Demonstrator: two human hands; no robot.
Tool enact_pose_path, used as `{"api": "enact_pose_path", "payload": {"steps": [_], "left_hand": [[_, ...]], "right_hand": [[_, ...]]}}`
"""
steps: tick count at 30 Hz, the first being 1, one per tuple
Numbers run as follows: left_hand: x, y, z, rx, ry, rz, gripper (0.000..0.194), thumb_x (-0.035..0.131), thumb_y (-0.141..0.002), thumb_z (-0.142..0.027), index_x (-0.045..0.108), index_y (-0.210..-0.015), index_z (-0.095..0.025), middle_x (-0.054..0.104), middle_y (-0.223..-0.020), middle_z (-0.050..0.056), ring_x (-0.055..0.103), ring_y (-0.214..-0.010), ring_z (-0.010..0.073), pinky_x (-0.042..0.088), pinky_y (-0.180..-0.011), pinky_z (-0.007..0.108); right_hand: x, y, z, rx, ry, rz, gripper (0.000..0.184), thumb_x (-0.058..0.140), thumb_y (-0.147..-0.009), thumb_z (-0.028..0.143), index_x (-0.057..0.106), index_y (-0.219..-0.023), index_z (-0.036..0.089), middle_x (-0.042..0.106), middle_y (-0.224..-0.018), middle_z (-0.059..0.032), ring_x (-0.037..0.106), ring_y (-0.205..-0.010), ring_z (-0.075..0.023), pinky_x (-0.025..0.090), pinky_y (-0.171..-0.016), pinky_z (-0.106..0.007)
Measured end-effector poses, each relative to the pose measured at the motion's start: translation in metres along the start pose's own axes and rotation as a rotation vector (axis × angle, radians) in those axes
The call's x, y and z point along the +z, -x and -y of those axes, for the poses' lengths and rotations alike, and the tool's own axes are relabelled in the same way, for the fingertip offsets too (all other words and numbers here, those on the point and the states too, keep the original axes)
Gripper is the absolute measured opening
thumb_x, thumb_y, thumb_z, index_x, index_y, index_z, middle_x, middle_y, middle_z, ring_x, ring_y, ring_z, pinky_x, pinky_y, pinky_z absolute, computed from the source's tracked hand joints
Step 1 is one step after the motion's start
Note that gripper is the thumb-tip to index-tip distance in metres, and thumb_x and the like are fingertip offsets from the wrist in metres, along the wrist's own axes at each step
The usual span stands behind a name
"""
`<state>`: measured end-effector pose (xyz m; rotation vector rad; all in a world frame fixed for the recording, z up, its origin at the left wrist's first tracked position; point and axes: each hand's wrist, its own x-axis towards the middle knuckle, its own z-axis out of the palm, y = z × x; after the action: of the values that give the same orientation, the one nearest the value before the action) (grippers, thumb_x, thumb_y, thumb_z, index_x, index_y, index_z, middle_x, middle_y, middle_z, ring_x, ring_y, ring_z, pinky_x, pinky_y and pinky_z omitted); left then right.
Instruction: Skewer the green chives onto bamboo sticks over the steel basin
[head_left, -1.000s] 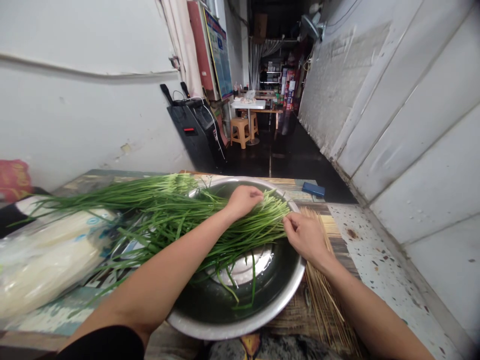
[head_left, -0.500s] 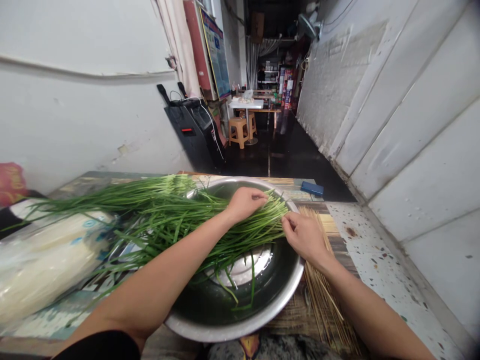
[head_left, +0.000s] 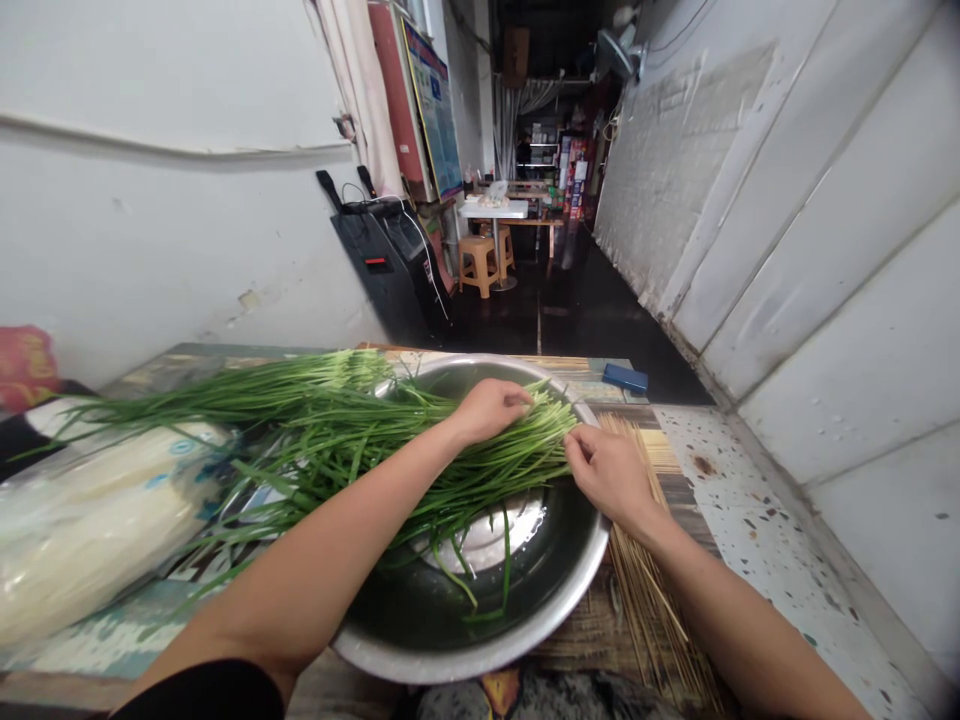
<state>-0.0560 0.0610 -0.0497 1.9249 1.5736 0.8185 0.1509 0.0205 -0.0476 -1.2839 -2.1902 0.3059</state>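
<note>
A large heap of garlic chives lies across a steel basin, with the pale cut ends pointing right and the green leaves hanging over the left rim. Over the pale part of the stalks, my left hand is closed with its fingertips pinched on the chives. My right hand sits by the right rim, its thumb and fingers pinched at the cut ends. Exactly which stalks each hand grips is hidden by the fingers. A few loose leaves hang down inside the basin.
Thin bamboo skewers lie right of the basin, under my right forearm. A blue box-like object is at the table's far edge. At left rests a clear bag of something pale. A second chive bundle lies behind.
Hardly anything differs. My left hand has shifted very slightly at the stalks, and my right hand stays at the cut ends.
</note>
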Motion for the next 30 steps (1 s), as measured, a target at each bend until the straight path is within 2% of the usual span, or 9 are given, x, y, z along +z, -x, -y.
{"api": "enact_pose_path", "payload": {"steps": [6, 9, 13, 16, 18, 20, 23, 26, 30], "left_hand": [[-0.002, -0.002, -0.009, -0.134, 0.359, -0.23, 0.031, 0.064, -0.069, -0.023, 0.069, -0.097, -0.012, 0.064, -0.062, 0.001, 0.053, -0.052, 0.0094, 0.045, -0.058, 0.023], [0.0, -0.005, -0.007, -0.129, 0.446, -0.271, 0.031, 0.065, -0.069, -0.022, 0.068, -0.097, -0.011, 0.065, -0.067, 0.002, 0.055, -0.052, 0.0089, 0.046, -0.059, 0.023], [0.0, -0.006, 0.001, -0.11, 0.255, -0.269, 0.031, 0.066, -0.068, -0.02, 0.069, -0.098, -0.013, 0.069, -0.076, 0.004, 0.061, -0.063, 0.0125, 0.049, -0.067, 0.026], [-0.004, -0.005, -0.001, -0.077, 0.043, -0.317, 0.024, 0.063, -0.072, -0.022, 0.072, -0.093, -0.015, 0.07, -0.079, 0.005, 0.061, -0.07, 0.0142, 0.048, -0.073, 0.026], [-0.005, -0.003, -0.006, -0.054, -0.052, -0.285, 0.02, 0.062, -0.074, -0.028, 0.073, -0.086, -0.016, 0.07, -0.078, 0.004, 0.06, -0.07, 0.015, 0.047, -0.073, 0.027], [-0.003, -0.002, -0.011, -0.036, -0.129, -0.197, 0.022, 0.065, -0.07, -0.034, 0.074, -0.081, -0.017, 0.069, -0.077, 0.004, 0.059, -0.07, 0.0162, 0.045, -0.069, 0.027], [0.004, -0.002, -0.014, -0.027, -0.222, -0.088, 0.028, 0.07, -0.065, -0.038, 0.074, -0.085, -0.018, 0.067, -0.077, 0.004, 0.059, -0.07, 0.0169, 0.044, -0.066, 0.027], [0.009, -0.002, -0.014, -0.034, -0.232, -0.074, 0.022, 0.068, -0.067, -0.031, 0.074, -0.084, -0.018, 0.067, -0.075, 0.003, 0.059, -0.069, 0.0162, 0.044, -0.066, 0.026], [0.007, -0.002, -0.012, -0.06, -0.104, -0.083, 0.017, 0.061, -0.071, -0.025, 0.073, -0.078, -0.016, 0.069, -0.072, 0.002, 0.061, -0.068, 0.0151, 0.045, -0.068, 0.025]], "right_hand": [[0.0, 0.001, 0.0, 0.011, -0.007, 0.009, 0.031, 0.039, -0.085, 0.029, 0.04, -0.056, 0.019, 0.041, -0.047, 0.0027, 0.036, -0.045, -0.0095, 0.02, -0.05, -0.024], [0.0, 0.0, 0.0, 0.006, -0.011, 0.009, 0.031, 0.039, -0.085, 0.029, 0.041, -0.056, 0.019, 0.042, -0.048, 0.0026, 0.036, -0.046, -0.0095, 0.02, -0.05, -0.024], [0.001, 0.0, 0.0, 0.013, -0.018, 0.006, 0.031, 0.039, -0.085, 0.029, 0.042, -0.056, 0.019, 0.043, -0.048, 0.0025, 0.037, -0.046, -0.0096, 0.021, -0.05, -0.023], [0.0, 0.001, 0.001, 0.016, -0.013, 0.002, 0.031, 0.04, -0.085, 0.03, 0.043, -0.056, 0.019, 0.044, -0.047, 0.0022, 0.038, -0.046, -0.01, 0.022, -0.05, -0.023], [-0.001, 0.001, 0.002, 0.015, -0.009, 0.0, 0.03, 0.04, -0.085, 0.03, 0.044, -0.057, 0.019, 0.045, -0.048, 0.0021, 0.039, -0.046, -0.0102, 0.022, -0.05, -0.023], [-0.001, 0.001, 0.002, 0.012, -0.005, 0.003, 0.03, 0.04, -0.085, 0.029, 0.045, -0.057, 0.019, 0.045, -0.047, 0.0022, 0.038, -0.045, -0.0102, 0.022, -0.05, -0.023], [-0.001, 0.001, 0.001, 0.003, 0.004, -0.002, 0.031, 0.04, -0.085, 0.029, 0.044, -0.056, 0.019, 0.044, -0.047, 0.0023, 0.037, -0.044, -0.0101, 0.022, -0.049, -0.024], [0.0, 0.0, 0.001, -0.004, 0.005, -0.008, 0.032, 0.04, -0.085, 0.029, 0.044, -0.055, 0.019, 0.043, -0.046, 0.0024, 0.036, -0.044, -0.0101, 0.021, -0.049, -0.024], [-0.001, 0.0, 0.001, 0.012, 0.0, 0.014, 0.031, 0.039, -0.085, 0.029, 0.043, -0.056, 0.019, 0.043, -0.047, 0.0024, 0.037, -0.045, -0.01, 0.021, -0.05, -0.024]]}}
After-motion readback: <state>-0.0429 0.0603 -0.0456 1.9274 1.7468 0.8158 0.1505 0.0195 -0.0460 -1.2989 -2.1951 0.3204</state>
